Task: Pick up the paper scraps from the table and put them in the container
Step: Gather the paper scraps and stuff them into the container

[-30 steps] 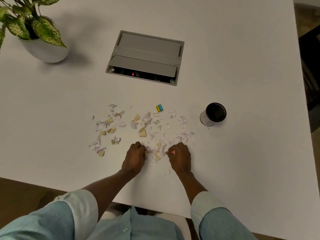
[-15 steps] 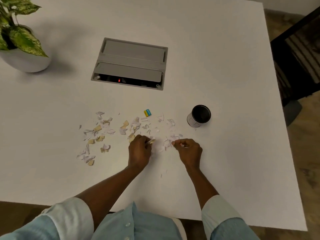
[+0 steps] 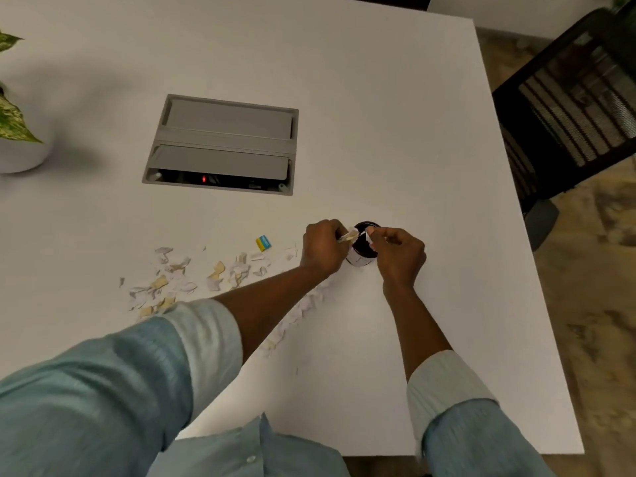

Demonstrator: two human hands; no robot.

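Observation:
A small round container (image 3: 363, 247) with a dark inside and a white side stands on the white table (image 3: 395, 132). My left hand (image 3: 321, 247) is at its left rim, pinching white and tan paper scraps over the opening. My right hand (image 3: 399, 256) is at its right rim, pinching white scraps there. Many white and tan paper scraps (image 3: 179, 273) lie scattered on the table to the left, partly hidden by my left forearm. A small blue and yellow scrap (image 3: 264, 243) lies among them.
A grey cable hatch (image 3: 222, 144) with a red light is set into the table behind the scraps. A potted plant (image 3: 15, 132) stands at the far left. A black mesh chair (image 3: 571, 108) is past the table's right edge.
Both hands lifted from the scrap pile and moved right to the container, each carrying scraps. The view has shifted right and closer.

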